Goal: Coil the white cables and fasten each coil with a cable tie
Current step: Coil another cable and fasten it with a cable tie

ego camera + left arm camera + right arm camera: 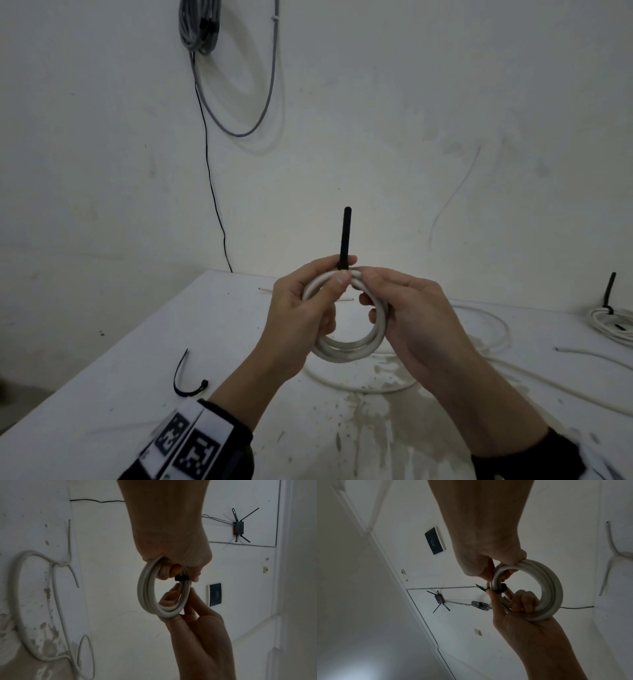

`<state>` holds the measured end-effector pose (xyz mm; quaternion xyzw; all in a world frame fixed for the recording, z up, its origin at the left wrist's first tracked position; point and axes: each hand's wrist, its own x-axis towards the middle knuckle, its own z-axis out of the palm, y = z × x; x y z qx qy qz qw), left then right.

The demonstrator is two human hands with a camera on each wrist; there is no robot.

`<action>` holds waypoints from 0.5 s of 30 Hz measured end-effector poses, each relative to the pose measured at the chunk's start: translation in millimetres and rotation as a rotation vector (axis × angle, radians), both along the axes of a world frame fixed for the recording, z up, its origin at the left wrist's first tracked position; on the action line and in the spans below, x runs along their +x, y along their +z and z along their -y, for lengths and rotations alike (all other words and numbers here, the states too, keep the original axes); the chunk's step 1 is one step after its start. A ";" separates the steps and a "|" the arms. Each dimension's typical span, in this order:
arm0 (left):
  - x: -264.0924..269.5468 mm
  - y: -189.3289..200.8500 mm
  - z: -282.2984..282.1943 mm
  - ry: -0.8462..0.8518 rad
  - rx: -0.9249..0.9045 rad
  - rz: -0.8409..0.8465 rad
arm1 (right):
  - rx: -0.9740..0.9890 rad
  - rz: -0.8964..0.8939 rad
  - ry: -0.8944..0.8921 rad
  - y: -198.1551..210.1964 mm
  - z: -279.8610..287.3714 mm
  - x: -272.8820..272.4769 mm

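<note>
While both hands grip the white coil [342,346] above the table [137,342], a black tie [344,236] already circles it; another tied coil [613,323] lies right, loose cable [359,385] and spare tie [186,378] remain.

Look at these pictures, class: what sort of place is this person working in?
Probably a bare workroom or utility room, not a lived-in home. A stained white table carries loose white cables, a grey cable bundle hangs on the plain white wall, and a small router with antennas is mounted there.
</note>
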<state>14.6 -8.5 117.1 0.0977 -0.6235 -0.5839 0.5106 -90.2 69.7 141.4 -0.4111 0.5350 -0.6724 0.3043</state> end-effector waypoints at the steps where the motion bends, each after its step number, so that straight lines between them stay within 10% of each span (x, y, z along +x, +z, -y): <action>1: -0.2 0.7 0.5 -0.015 -0.016 0.010 | -0.007 0.003 -0.019 -0.3 0.3 -0.9; 15: -3.3 -14.9 -4.0 0.044 -0.217 0.158 | 0.074 0.114 -0.031 -5.6 2.8 9.1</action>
